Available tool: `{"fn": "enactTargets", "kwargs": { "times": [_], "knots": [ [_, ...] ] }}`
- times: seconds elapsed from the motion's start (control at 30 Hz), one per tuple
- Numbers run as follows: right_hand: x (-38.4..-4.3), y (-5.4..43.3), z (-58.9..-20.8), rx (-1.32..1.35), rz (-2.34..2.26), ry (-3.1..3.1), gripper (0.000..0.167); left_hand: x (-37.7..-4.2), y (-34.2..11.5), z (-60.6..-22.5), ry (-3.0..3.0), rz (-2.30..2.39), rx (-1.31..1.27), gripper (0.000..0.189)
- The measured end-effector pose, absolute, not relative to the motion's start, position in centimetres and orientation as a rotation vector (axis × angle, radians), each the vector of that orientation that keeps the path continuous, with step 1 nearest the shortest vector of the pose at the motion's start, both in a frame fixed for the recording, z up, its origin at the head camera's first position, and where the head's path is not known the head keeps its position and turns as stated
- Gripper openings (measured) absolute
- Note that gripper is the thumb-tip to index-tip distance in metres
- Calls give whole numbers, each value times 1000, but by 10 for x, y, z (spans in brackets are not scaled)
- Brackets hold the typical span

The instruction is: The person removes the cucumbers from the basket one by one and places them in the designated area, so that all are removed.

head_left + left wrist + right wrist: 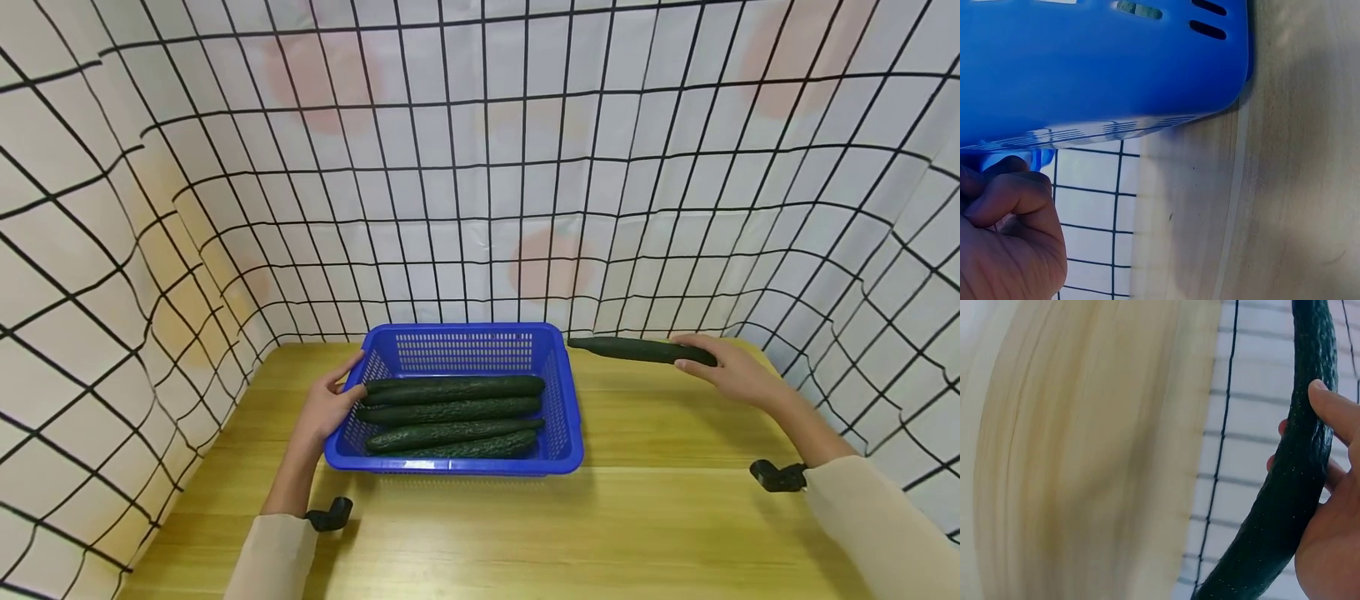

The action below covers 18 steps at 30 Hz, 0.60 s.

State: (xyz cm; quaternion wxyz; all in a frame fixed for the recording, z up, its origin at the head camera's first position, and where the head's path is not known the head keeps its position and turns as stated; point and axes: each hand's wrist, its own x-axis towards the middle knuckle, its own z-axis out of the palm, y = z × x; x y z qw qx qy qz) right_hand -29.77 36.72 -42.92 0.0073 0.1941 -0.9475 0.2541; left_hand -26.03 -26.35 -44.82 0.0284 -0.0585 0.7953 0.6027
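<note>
My left hand [327, 406] grips the left rim of a blue plastic basket [576, 433], its thumb over the edge and its fingers curled at the outside. Inside the basket several dark green cucumbers [450, 411] lie side by side, lengthwise from left to right. To the right of the basket, my right hand [731, 372] holds one more cucumber [630, 349] near its right end, raised above the table. That cucumber points left, its thin tip close to the basket's right rim. In the right wrist view the thumb and fingers wrap around the cucumber [1291, 481].
The basket stands on a yellowish wooden table [480, 533]. A black wire grid [487, 167] with white sheeting behind it encloses the back and both sides. Each wrist carries a small black camera [330, 514].
</note>
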Motion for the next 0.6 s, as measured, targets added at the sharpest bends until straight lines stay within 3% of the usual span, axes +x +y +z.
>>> {"fn": "enactTargets", "kwargs": {
  "times": [0.27,0.6],
  "knots": [
    [-309,390,-457,634,841,-2995,54,-249,-254,-424,2461,1849,-172,67],
    [-322,385,-487,650,758,-3034,53,-247,-255,-426,2469,1856,-171,67]
  ]
}}
